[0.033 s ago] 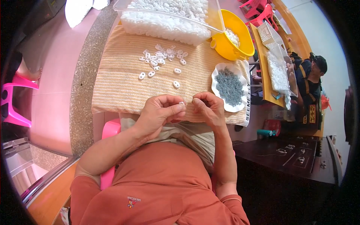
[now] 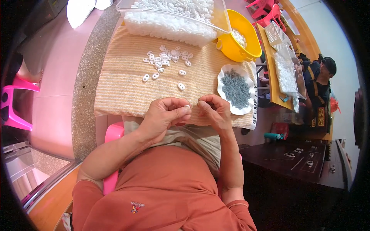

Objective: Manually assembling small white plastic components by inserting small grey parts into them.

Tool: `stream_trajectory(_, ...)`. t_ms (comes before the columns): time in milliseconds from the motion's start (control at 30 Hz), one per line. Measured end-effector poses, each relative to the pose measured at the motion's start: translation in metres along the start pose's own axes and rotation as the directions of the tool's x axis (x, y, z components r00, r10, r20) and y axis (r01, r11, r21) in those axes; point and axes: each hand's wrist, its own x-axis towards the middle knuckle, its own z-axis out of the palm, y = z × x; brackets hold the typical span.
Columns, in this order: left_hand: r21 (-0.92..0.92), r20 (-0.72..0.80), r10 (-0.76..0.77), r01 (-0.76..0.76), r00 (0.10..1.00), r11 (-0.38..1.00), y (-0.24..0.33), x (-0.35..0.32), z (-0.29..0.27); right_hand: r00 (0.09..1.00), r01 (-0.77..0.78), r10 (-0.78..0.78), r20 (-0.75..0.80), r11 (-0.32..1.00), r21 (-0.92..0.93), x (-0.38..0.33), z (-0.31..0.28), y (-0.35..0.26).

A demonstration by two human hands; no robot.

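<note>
My left hand (image 2: 166, 116) pinches a small white plastic piece (image 2: 187, 106) between thumb and forefinger, with only its tip showing. Close beside it, my right hand (image 2: 216, 113) has thumb and forefinger pressed together; whatever is between them is too small to make out. Just beyond the fingers lies a white oval piece with two holes (image 2: 181, 87), and another (image 2: 182, 72) lies behind it. Farther back is a loose group of similar pieces (image 2: 165, 57). A white scalloped dish (image 2: 220, 85) of small dark grey pieces (image 2: 235, 90) sits to the right of my right hand.
A clear plastic bin (image 2: 175, 37) full of white pieces stands at the back of the striped cloth (image 2: 123, 84). Beside it is a yellow basin (image 2: 254, 44). At the right, a person (image 2: 322, 79) is near another table (image 2: 274, 82) with a container of white pieces (image 2: 284, 71).
</note>
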Motion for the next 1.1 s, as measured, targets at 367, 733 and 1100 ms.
stream_trajectory(367,0.014,0.005,-0.025,0.025,1.0,1.0,-0.003,0.0,0.0,0.999,-0.037,0.034,0.024,0.981,0.19,-0.007,0.006,-0.006)
stream_trajectory(733,-0.012,-0.018,-0.049,0.049,0.999,0.999,0.0,-0.003,0.003,1.0,-0.005,0.0,0.023,0.976,0.216,-0.012,0.018,-0.006)
stream_trajectory(1100,0.008,-0.026,-0.046,0.046,0.999,0.999,0.001,-0.001,0.001,0.997,-0.058,0.033,0.072,0.924,0.378,-0.016,0.027,-0.008)
